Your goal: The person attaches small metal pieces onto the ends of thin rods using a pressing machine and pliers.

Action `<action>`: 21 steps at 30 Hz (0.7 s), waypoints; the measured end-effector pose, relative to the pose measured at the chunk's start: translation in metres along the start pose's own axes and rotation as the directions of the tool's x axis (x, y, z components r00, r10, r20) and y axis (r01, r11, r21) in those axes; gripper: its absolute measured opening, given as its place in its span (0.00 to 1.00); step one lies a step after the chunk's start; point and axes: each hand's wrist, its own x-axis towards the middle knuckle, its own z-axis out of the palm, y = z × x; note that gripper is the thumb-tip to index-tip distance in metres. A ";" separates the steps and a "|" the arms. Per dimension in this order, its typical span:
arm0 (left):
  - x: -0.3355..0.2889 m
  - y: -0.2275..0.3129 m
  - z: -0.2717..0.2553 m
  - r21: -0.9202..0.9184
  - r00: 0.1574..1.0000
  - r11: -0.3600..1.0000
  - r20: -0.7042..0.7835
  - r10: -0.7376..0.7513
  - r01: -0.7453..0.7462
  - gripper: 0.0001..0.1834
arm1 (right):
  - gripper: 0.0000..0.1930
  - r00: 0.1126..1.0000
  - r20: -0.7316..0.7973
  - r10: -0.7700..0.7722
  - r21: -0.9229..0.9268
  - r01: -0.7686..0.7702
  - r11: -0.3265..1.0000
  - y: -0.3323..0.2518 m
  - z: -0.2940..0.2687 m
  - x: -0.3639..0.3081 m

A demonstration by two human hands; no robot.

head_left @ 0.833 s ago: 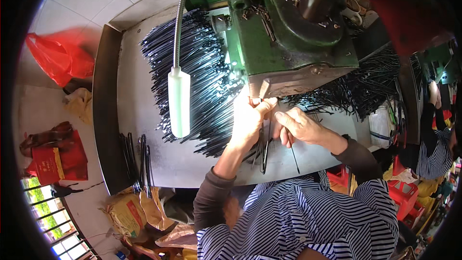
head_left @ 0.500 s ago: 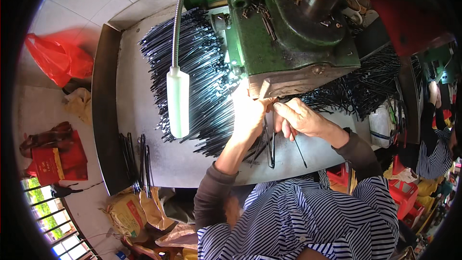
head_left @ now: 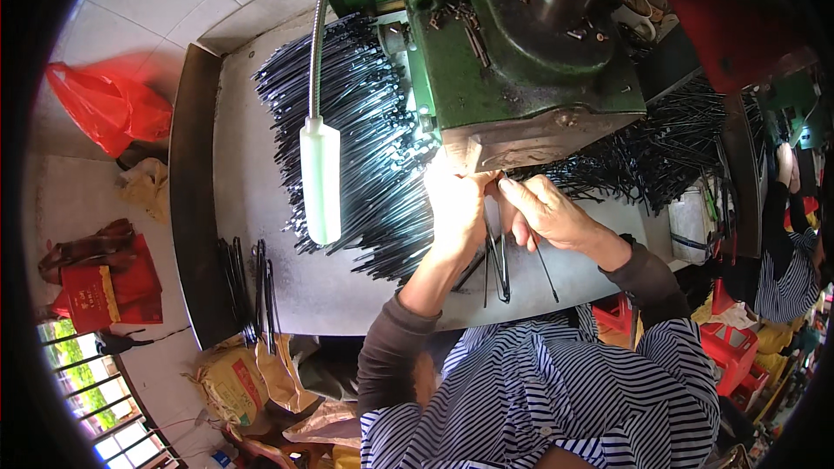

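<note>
Both hands are together just below the front lower edge of a green machine head (head_left: 530,78). My left hand (head_left: 456,213), brightly lit and partly washed out, is closed, its fingertips hidden under the machine's edge. Thin black metal rods (head_left: 501,269) hang down beneath it toward the table's front edge; their upper ends are hidden in the fingers. With thumb and fingers pinched, my right hand (head_left: 556,215) holds a slim black rod (head_left: 546,271) whose lower end points toward me. What lies under the machine head between the fingertips is hidden.
A large heap of black rods (head_left: 347,139) covers the table's left; another pile (head_left: 660,152) lies right of the machine. A white lamp (head_left: 321,182) on a bendable neck hangs over the left heap. Several rods lean by the metal side wall (head_left: 193,200). Red stools (head_left: 725,352) stand at right.
My left hand and forearm have shifted slightly right. The lower ends of the hanging rods have swung right. My right hand stays pinched in nearly the same place.
</note>
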 end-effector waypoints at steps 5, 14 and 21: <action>-0.001 0.000 0.001 -0.010 0.999 1.000 -0.045 -0.013 0.012 0.13 | 0.31 0.999 -0.031 -0.013 -0.144 0.009 0.990 0.000 0.000 0.001; 0.007 0.007 -0.003 0.077 0.997 0.997 0.079 -0.020 0.014 0.01 | 0.20 0.940 -0.304 -0.154 -0.278 0.067 0.958 0.009 -0.034 -0.032; 0.004 0.009 -0.013 0.283 0.999 0.959 0.038 -0.019 0.007 0.04 | 0.07 0.760 -0.358 -0.543 -0.804 0.045 0.593 0.037 -0.040 -0.061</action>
